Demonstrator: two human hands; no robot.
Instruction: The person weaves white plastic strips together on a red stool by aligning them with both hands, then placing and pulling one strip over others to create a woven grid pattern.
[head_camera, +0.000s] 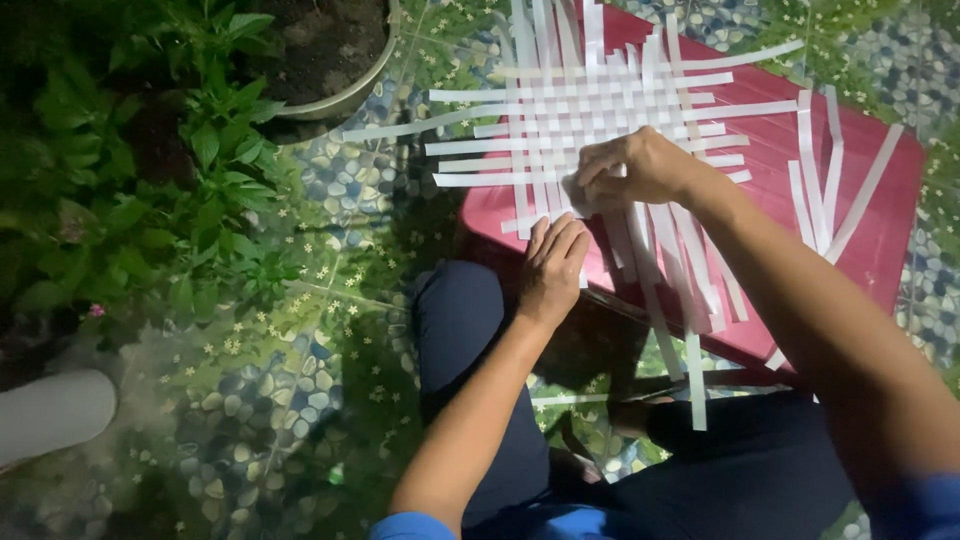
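Two hands, one mat, one red table. Left hand (553, 268) lies flat at the table's (880, 240) near-left edge, fingers straight and together, palm down on the lower edge of the mat (590, 120). Right hand (632, 168) sits just above it, fingers curled and pinched shut on a white strip (578, 192) at the mat's near edge.

The mat is woven white strips, one piece, lying on the far-left part of the table, loose ends sticking out on all four sides (too many and too overlapped to count exactly). Several long strip ends hang over the table's near edge (694, 380). About four loose strips (822, 180) lie apart near the table's right edge, fanned out.

One round pot (335, 60) with soil beyond the table's far-left corner, on the pebble floor (270, 400). One leafy green plant (190, 170) left of it. One pale shoe (55, 412) (someone else's, cut off by the frame's left border) well apart from the table. Knees in dark trousers (465, 330) below the table's near edge.

No packages, labels or signs visible.
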